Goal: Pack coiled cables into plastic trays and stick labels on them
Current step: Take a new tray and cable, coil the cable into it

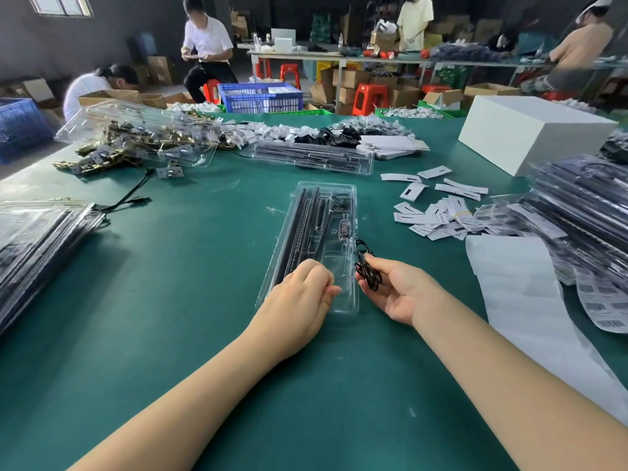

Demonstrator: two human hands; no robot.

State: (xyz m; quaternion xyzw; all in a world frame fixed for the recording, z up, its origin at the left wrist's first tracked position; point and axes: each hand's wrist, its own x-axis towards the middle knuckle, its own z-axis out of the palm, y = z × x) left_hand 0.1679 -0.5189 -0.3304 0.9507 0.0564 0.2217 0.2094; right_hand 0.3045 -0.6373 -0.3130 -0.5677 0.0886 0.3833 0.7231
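**Coiled cable: handling at the tray**

The right hand [396,288] pinches the coiled cable [367,266] between thumb and fingertips, palm turned up, just beside the right edge of the plastic tray [343,302]. The left hand [302,294] rests loosely curled on the tray's near end, holding nothing, apparently steadying it. The cable looks light, limp and springy; grip across the whole bundle so the loops stay together. The tray looks thin and flexible; press lightly. Loose labels [438,219] lie on the counter [190,266] right of the tray.
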